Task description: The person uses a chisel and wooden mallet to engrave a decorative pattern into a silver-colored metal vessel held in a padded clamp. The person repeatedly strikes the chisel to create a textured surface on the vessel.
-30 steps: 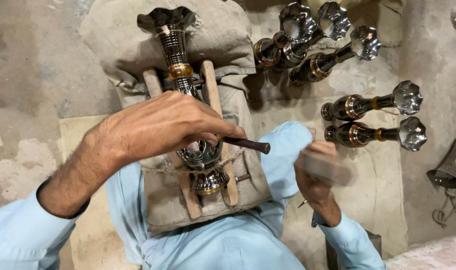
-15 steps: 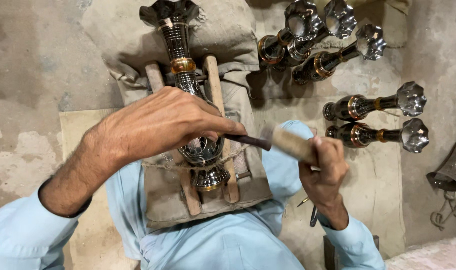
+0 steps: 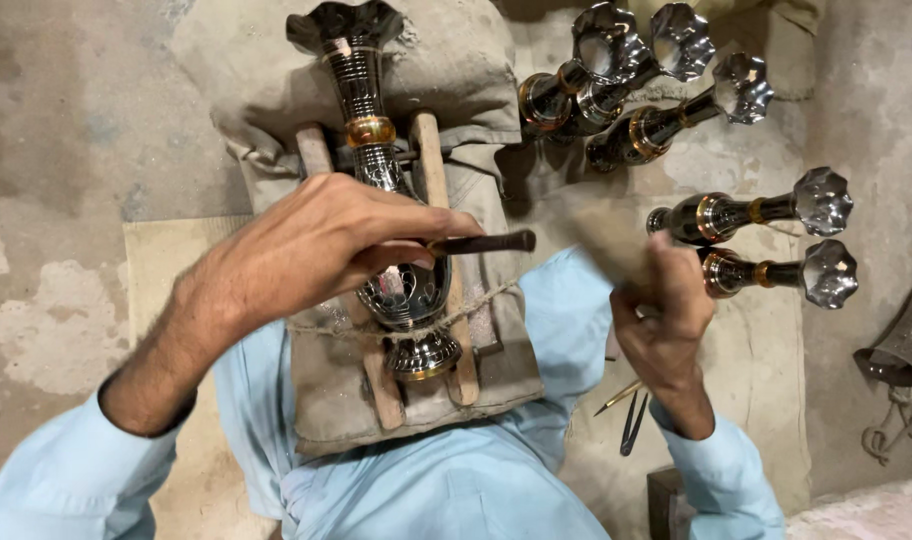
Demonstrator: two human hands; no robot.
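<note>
Your right hand (image 3: 666,330) has swung its pale wooden mallet (image 3: 601,235) up and in from where it sat lower and further to three o'clock a second ago; the mallet is motion-blurred now, its head near the butt of the dark slim metal punch (image 3: 481,243), so you are in mid-stroke and another mark is probably about to go into the metal. Your left hand (image 3: 321,250) has hardly shifted: it lies over the work with fingers pressed together, pinching the punch so that its free end points toward three o'clock. Your right hand is clenched round the mallet handle. The dark, polished metal vase with brass bands and a pierced round belly (image 3: 401,285) lies on its side at the centre, flared mouth toward twelve o'clock, foot toward six, cradled between two wooden slats (image 3: 431,150) on a grey cloth cushion (image 3: 476,80) and tied down with twine. The belly shows rows of small cut openings; how much remains uncut is hidden under your left hand. At one to three o'clock, five similar vases (image 3: 756,210) lie on the floor.
</note>
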